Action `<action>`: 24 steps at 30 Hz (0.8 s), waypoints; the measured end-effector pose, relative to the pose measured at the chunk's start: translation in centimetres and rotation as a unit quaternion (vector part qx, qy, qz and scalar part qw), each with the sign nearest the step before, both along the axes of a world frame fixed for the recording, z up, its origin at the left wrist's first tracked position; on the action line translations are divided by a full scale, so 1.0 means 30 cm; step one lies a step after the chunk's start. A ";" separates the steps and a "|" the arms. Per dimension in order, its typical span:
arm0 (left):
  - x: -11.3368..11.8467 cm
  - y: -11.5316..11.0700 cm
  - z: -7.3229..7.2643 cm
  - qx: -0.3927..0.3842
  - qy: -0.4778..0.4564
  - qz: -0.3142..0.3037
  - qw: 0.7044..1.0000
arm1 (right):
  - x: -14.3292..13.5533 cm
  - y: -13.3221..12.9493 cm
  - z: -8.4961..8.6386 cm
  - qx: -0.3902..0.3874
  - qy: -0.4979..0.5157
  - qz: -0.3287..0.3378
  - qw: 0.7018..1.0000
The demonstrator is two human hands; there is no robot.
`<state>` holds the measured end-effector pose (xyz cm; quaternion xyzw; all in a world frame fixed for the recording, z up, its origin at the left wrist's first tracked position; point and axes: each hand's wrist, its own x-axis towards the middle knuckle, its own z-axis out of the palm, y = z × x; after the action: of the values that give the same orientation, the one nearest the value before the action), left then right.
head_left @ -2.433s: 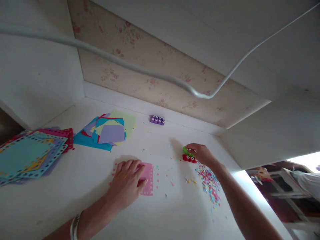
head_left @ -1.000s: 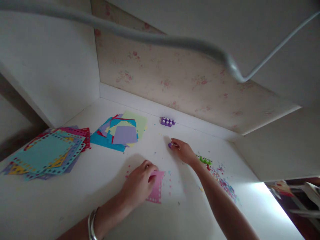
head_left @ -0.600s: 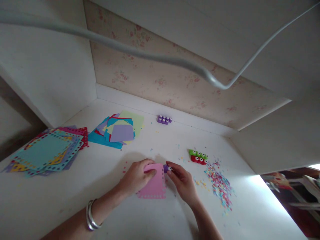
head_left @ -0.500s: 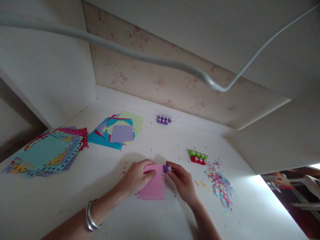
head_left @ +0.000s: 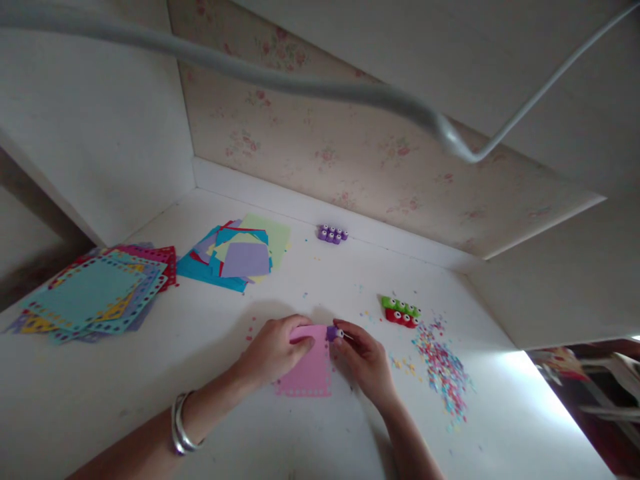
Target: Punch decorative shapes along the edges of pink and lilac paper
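Hands (head_left: 274,350) now closer, purple punch (head_left: 333,333) seemingly on pink paper (head_left: 307,375)

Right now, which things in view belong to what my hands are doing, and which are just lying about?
In use:
pink sheet, in the left hand
purple punch at its edge, in the right hand

Seemingly just lying about:
other purple punches
green punches
red punches
plain coloured sheets
stack of hole-edged sheets
scattered confetti
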<state>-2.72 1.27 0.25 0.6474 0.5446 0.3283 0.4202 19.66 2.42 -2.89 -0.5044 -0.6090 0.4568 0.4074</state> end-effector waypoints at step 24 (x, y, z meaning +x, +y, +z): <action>0.043 -0.102 -0.035 0.192 0.246 -0.025 0.950 | 0.012 -0.031 0.018 0.212 -0.188 0.082 0.955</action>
<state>-1.44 -1.78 -0.78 0.7899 0.5413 0.2468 0.1491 20.02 1.49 -2.35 -0.4310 -0.7969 0.2460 0.3445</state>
